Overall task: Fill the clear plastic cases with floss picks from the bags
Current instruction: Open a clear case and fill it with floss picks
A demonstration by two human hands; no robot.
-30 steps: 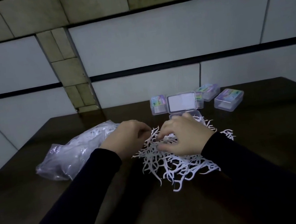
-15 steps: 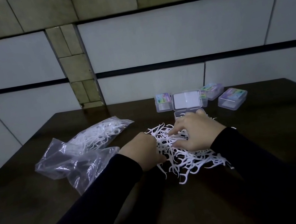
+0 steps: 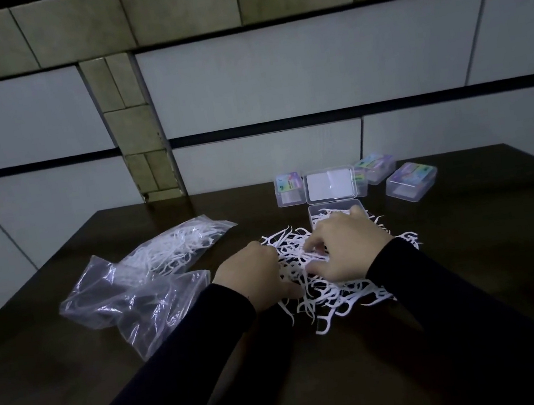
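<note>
Near the middle of the frame, on a dark wooden table [image 3: 477, 275], a loose pile of white floss picks [image 3: 326, 283] lies spread out, and both of the person's hands are down in it. The left hand [image 3: 256, 276] rests at the pile's left edge, palm down, with its fingers bent into the picks; whether it has hold of any cannot be told from this angle. The right hand [image 3: 348, 249] lies over the upper middle of the pile, its fingers curled and its thumb drawn in toward them among the picks, though a definite pinch cannot be made out. Both forearms wear dark sleeves [image 3: 446, 297] that run to the lower edge of the frame. Just above the right hand stands an open clear plastic case [image 3: 332, 208] with some picks in its tray, its lid [image 3: 329, 184] raised upright behind it. Three closed clear cases with coloured labels sit in a row at the table's far side: one [image 3: 288, 189] just left of the raised lid, one [image 3: 374, 167] to its right, and one [image 3: 410, 181] farther right. To the left of centre lie two clear plastic bags touching each other: the upper bag [image 3: 178, 246] holds white picks, and the crumpled lower bag [image 3: 127, 299] sits nearer the left hand. Behind the table rises a wall [image 3: 275, 79] of pale panels.
</note>
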